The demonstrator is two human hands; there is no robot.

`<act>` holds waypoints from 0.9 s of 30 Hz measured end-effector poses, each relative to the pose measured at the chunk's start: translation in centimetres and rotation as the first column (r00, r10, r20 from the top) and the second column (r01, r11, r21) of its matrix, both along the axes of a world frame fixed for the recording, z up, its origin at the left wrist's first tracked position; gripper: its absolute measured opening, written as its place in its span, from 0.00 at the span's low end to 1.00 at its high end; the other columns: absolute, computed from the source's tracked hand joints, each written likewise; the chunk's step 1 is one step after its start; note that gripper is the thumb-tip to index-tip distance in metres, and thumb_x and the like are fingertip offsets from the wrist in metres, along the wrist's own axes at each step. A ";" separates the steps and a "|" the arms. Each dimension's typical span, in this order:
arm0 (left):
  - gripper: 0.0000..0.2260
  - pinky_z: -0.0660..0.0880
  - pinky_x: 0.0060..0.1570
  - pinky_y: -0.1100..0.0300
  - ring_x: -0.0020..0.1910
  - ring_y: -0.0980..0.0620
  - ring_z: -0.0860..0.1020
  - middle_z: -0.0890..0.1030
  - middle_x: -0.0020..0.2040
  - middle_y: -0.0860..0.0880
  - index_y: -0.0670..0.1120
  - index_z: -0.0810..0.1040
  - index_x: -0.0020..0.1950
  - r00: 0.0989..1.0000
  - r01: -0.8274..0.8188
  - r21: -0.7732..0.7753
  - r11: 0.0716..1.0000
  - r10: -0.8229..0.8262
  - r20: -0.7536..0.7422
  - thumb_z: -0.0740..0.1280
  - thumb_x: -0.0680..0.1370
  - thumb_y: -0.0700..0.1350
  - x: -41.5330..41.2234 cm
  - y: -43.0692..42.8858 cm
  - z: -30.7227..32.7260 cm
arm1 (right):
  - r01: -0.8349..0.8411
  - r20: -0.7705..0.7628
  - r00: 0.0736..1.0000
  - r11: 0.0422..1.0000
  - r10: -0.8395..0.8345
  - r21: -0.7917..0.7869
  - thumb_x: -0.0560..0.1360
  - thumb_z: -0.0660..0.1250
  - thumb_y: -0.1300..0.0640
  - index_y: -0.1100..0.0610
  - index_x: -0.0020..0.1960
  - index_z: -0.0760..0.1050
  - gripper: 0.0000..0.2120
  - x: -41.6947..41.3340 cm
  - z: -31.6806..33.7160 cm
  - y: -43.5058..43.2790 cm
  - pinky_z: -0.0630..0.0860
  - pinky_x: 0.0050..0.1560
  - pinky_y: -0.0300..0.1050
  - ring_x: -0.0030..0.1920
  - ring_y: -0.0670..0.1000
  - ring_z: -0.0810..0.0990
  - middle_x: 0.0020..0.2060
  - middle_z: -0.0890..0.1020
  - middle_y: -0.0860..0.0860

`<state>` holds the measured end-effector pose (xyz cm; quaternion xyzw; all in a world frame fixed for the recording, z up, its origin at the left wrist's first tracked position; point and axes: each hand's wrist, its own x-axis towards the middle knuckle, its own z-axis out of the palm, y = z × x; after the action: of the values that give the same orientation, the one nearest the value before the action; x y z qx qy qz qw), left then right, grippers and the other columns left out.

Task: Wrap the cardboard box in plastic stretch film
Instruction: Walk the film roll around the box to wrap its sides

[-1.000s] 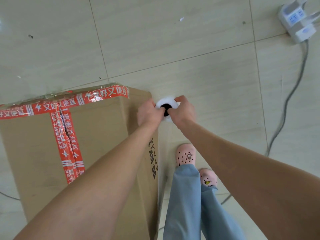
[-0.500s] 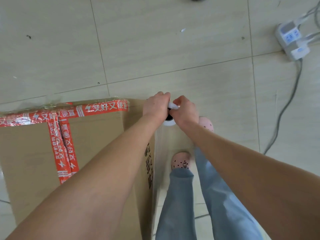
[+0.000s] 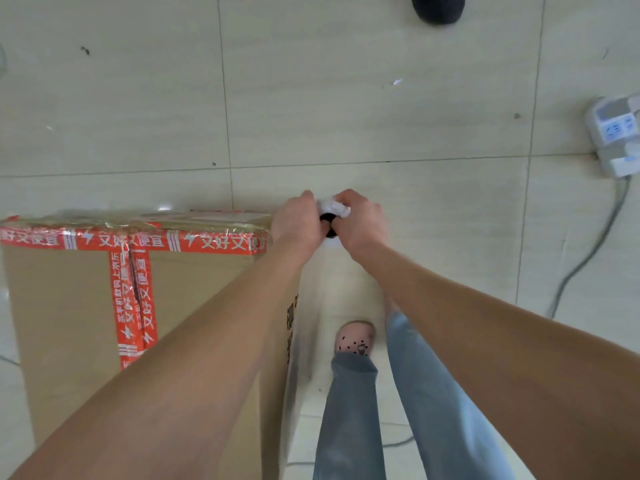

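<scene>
A tall cardboard box [image 3: 69, 306] sealed with red printed tape stands on the floor at the left. Just off its far right corner, an upright roll of stretch film [image 3: 333, 211] with a dark core is held from both sides. My left hand [image 3: 298, 221] grips its left side and my right hand [image 3: 358, 223] grips its right side. Clear film [image 3: 332, 292] runs down beside the box's right face. A glossy band of film also covers the box's far top edge [image 3: 156, 220].
My legs in blue jeans [image 3: 349, 410] and a pink shoe [image 3: 355, 336] stand to the right of the box. A white power strip [image 3: 614, 133] with a grey cable [image 3: 588, 251] lies on the tiled floor at right. A dark object [image 3: 438, 6] sits at the top edge.
The view has shifted, so the box's far edge now runs level and the power strip sits farther right. Both hands stay on the roll near the box's far right corner. My feet have stepped.
</scene>
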<state>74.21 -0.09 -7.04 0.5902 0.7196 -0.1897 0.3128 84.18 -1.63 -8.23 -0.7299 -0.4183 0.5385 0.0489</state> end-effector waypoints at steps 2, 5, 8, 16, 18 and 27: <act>0.11 0.70 0.43 0.52 0.52 0.39 0.77 0.75 0.52 0.42 0.42 0.72 0.56 0.991 0.133 0.014 0.991 -0.134 0.013 0.65 0.76 0.44 0.2 1.1 -0.3 | 0.033 -0.022 0.999 0.999 -0.033 -0.008 0.71 0.62 0.63 0.52 0.56 0.76 0.15 0.0 0.1 0.3 0.78 0.47 0.49 0.49 0.56 0.79 0.50 0.81 0.52; 0.08 0.71 0.43 0.52 0.52 0.39 0.77 0.75 0.52 0.43 0.43 0.74 0.54 0.957 0.291 -0.001 0.957 -0.291 0.012 0.63 0.76 0.43 0.9 2.5 -0.6 | 0.165 -0.028 0.985 0.982 -0.168 -0.087 0.72 0.66 0.58 0.55 0.59 0.73 0.15 0.6 -0.1 0.5 0.74 0.43 0.45 0.49 0.53 0.77 0.54 0.77 0.52; 0.08 0.67 0.40 0.55 0.51 0.40 0.77 0.76 0.52 0.43 0.43 0.74 0.53 0.946 0.324 -0.028 0.946 -0.324 -0.006 0.63 0.75 0.42 1.3 3.2 -0.6 | 0.223 -0.034 0.970 0.935 -0.242 -0.277 0.73 0.66 0.56 0.55 0.62 0.68 0.19 1.0 -0.1 1.0 0.78 0.41 0.47 0.47 0.55 0.79 0.51 0.75 0.53; 0.07 0.66 0.39 0.58 0.48 0.43 0.75 0.76 0.48 0.45 0.45 0.74 0.49 0.997 -0.052 -0.073 0.996 0.048 -0.061 0.65 0.74 0.46 -0.8 5.4 0.4 | 0.083 -0.090 0.991 0.985 -0.097 -0.152 0.74 0.64 0.61 0.51 0.65 0.70 0.20 -0.4 0.1 4.6 0.79 0.48 0.49 0.50 0.56 0.79 0.50 0.75 0.51; 0.07 0.66 0.38 0.58 0.44 0.44 0.73 0.75 0.46 0.46 0.45 0.73 0.47 0.989 -0.132 -0.078 0.988 0.125 -0.082 0.66 0.74 0.48 -1.8 5.8 0.6 | 0.090 -0.126 0.986 0.988 -0.106 -0.125 0.73 0.64 0.61 0.51 0.63 0.72 0.19 -1.0 0.1 5.3 0.78 0.45 0.48 0.49 0.55 0.79 0.53 0.78 0.52; 0.11 0.68 0.40 0.58 0.49 0.44 0.76 0.78 0.50 0.45 0.43 0.75 0.55 0.985 -0.169 -0.144 0.975 0.160 -0.067 0.67 0.75 0.46 -3.8 6.4 0.8 | 0.286 -0.170 0.904 0.850 -0.392 -0.442 0.73 0.70 0.58 0.57 0.68 0.65 0.26 -3.4 0.0 5.1 0.81 0.52 0.50 0.45 0.55 0.80 0.49 0.73 0.52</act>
<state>70.36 6.33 -6.26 0.4981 0.7582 -0.2325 0.3508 80.77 3.47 -8.18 -0.7116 -0.1508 0.6848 0.0442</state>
